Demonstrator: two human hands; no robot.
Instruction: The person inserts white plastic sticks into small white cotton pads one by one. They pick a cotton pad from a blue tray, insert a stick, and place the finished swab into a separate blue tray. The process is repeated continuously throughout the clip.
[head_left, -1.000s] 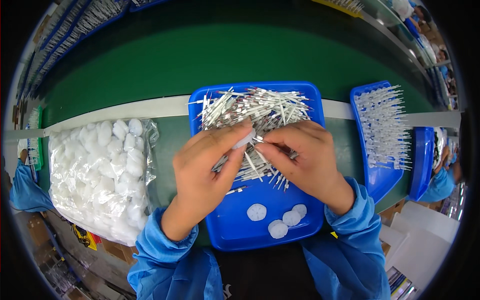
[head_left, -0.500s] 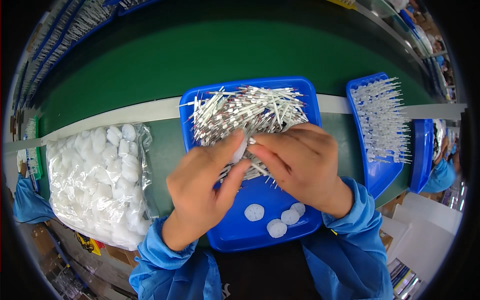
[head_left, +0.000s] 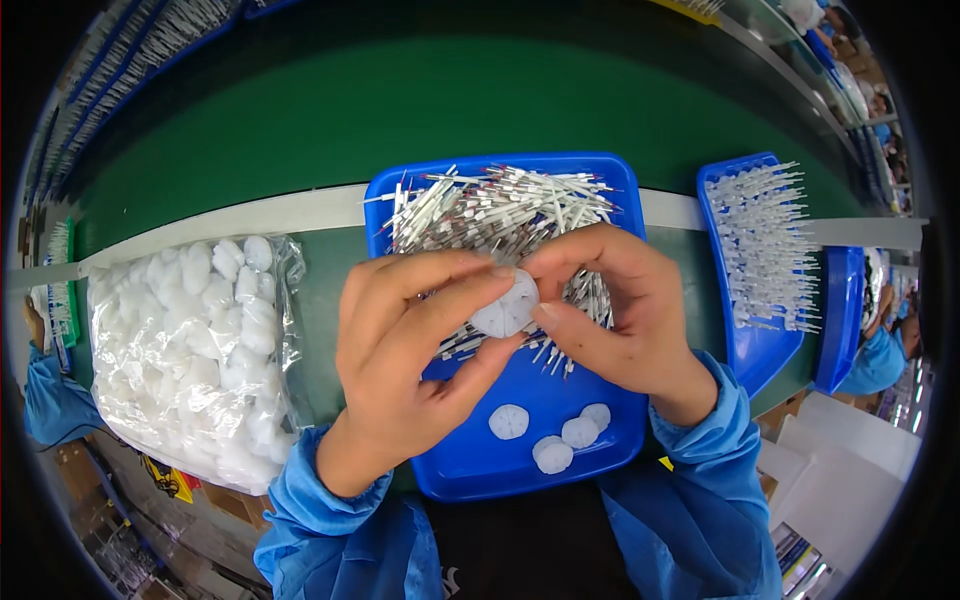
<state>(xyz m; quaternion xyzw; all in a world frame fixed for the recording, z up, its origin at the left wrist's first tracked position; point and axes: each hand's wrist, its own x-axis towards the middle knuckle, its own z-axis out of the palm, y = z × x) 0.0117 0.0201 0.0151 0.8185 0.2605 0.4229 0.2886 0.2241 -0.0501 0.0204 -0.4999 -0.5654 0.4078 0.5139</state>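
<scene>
Between the fingertips of my left hand (head_left: 405, 345) is a round white disc (head_left: 507, 306), its marked face turned up toward me. My right hand (head_left: 620, 310) touches the disc's right edge with thumb and forefinger; whether a thin piece is pinched there is too small to tell. Both hands are above a blue tray (head_left: 480, 470). A heap of thin white sticks with some reddish parts (head_left: 500, 205) fills the tray's far half, partly hidden by my hands. Several loose white discs (head_left: 552, 455) lie in its near half.
To the left lies a clear plastic bag of white puffy pieces (head_left: 190, 350). At the right, a blue tray (head_left: 755, 355) holds rows of upright white sticks (head_left: 760, 245), with another blue tray (head_left: 842, 320) beyond. Co-workers' blue sleeves (head_left: 60, 400) show at both sides.
The disc has turned its flat face up toward me. My right fingers have spread and shifted to its right edge, and the hands' blur has gone.
</scene>
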